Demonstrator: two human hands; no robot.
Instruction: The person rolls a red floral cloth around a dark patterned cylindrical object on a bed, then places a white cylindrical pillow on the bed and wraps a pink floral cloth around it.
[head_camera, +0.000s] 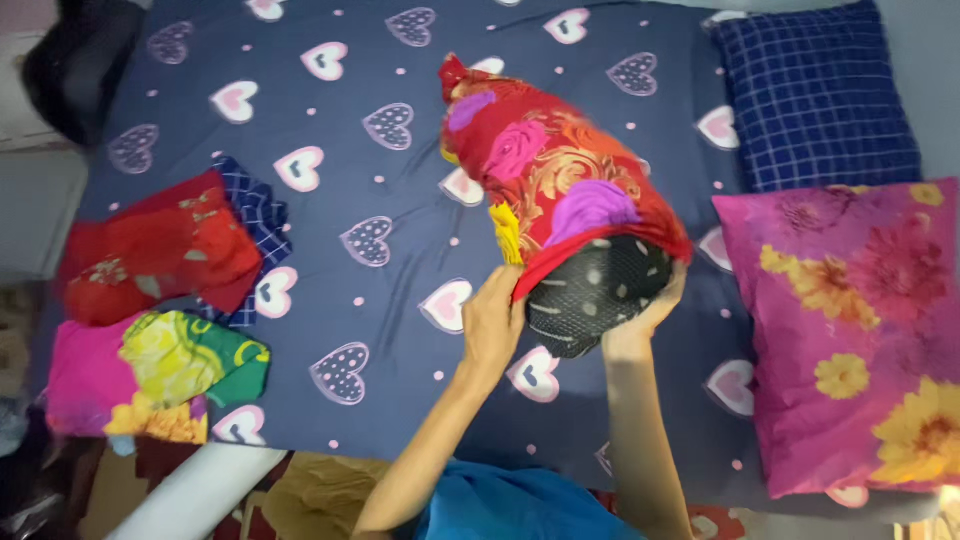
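The person holds a pillow (590, 295) up over the bed (400, 180), its far end tilted away from the camera. The pillow has a dark dotted inner ticking, which shows at the near end, and most of its length is inside a red floral pillowcase (560, 170) with purple, pink and gold flowers. The open edge of the case sits just above the exposed dark end.

The left hand (493, 322) is pressed against the left side of the pillow's near end, fingers closed on the red edge of the pillowcase where it meets the dark ticking. The right hand (650, 312) cups the right underside of the same end, fingers curled around it and partly hidden behind the pillow. Both forearms rise from the bottom of the view, above a blue garment (520, 505).

The bed is covered with a navy sheet printed with hearts and small pink dots. On its right side lie a magenta pillow (850, 330) with yellow flowers and, beyond it, a navy checked pillow (815, 95), the two just touching. On the left edge of the bed, well apart from the hands, sits a pile of folded cloth: a red piece (155, 250) over a blue checked one, and nearer, a pink, yellow and green piece (160, 375)
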